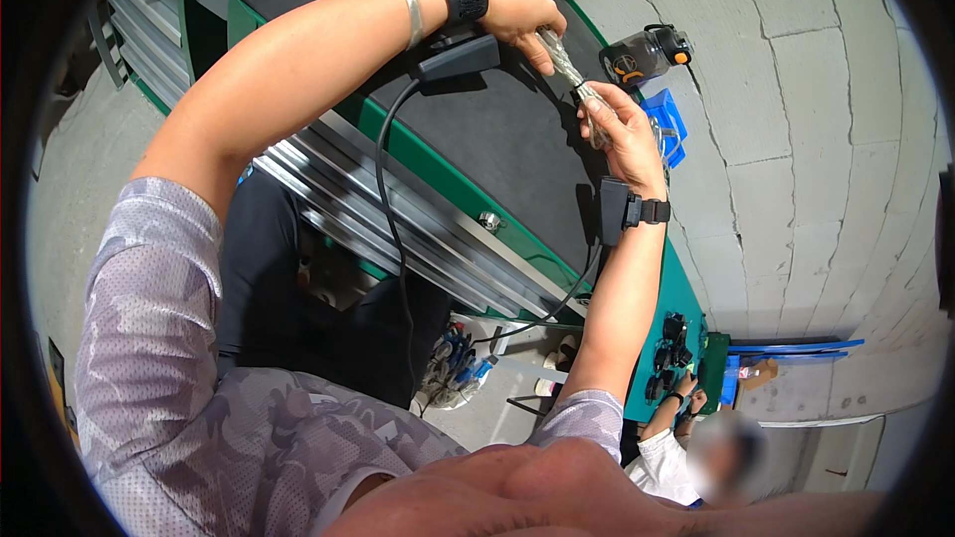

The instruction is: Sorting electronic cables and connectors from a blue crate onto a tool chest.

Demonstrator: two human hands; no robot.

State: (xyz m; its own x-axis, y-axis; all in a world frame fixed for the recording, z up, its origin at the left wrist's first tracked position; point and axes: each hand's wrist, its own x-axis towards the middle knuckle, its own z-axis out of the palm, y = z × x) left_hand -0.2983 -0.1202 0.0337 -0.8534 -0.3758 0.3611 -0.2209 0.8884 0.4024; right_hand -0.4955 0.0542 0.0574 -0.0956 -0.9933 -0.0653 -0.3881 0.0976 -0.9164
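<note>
A coiled bundle of clear, silvery cable (563, 58) stretches between my two hands above the dark mat of the workbench. A black tie cinches the bundle near its middle. My left hand (519, 18) is closed around the upper end. The lower end sits in my right hand (625, 131), pinched between thumb and fingers just below the tie. Each wrist carries a strapped black device; one is the left device (458, 60), the other the right device (614, 211), and black cords trail from both toward my body.
The green workbench (477, 139) has metal drawers (398, 209) on its near side. Along the wall edge stand a dark bottle (637, 58) and a blue holder (665, 124). A co-worker (665, 462) is at a green table (647, 358) with black items (673, 343), lower right.
</note>
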